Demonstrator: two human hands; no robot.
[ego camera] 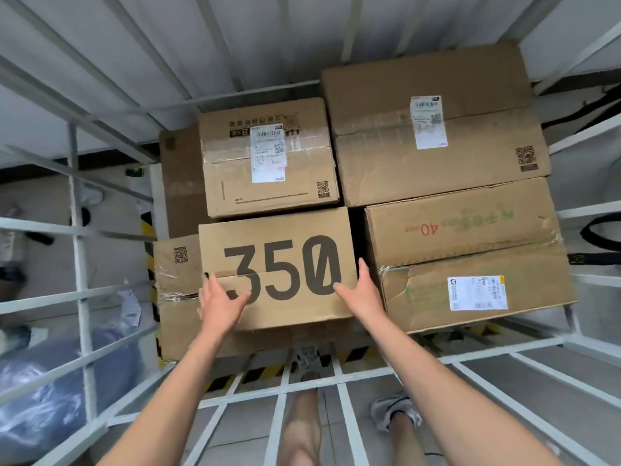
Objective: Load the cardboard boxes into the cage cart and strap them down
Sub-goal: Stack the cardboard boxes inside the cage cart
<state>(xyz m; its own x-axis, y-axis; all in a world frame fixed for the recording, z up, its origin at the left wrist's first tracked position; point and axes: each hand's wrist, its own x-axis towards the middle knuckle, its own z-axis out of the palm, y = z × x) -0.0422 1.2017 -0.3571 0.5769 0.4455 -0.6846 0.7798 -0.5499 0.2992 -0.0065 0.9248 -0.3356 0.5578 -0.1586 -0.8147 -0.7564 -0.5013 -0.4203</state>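
I look down into a white cage cart (80, 250) stacked with cardboard boxes. A brown box printed "350" (279, 250) lies on top at the front middle. My left hand (220, 302) lies flat on its near left part, fingers straight. My right hand (361, 290) lies against its near right edge, fingers straight too. Behind it sits a labelled box (268, 183). A large box (433, 129) fills the back right, and a torn box marked "40" (470, 260) the front right. A lower box (174, 297) shows at the left.
White cage bars (336, 375) cross the near side, with my legs and shoes (396, 412) seen through them. A blue plastic-wrapped bundle (50, 391) lies outside the cart at the left. Black straps (598, 230) hang outside the right wall.
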